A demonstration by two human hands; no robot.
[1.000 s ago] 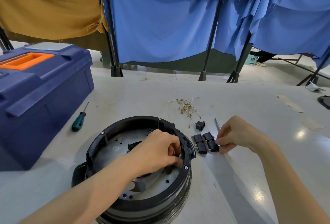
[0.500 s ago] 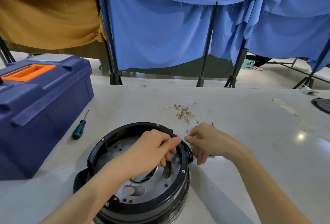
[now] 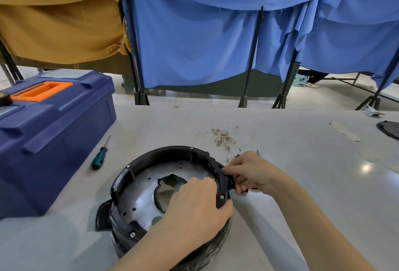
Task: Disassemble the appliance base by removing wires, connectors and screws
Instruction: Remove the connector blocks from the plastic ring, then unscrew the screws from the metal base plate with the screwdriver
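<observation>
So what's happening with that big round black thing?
A person is taking apart the round black appliance base on the table. Their left hand grips its rim on the right side, and the fingers of their right hand pinch the rim's outer edge just beyond. A heap of loose wires lies behind it. A green-handled screwdriver lies untouched beside the blue toolbox.
</observation>
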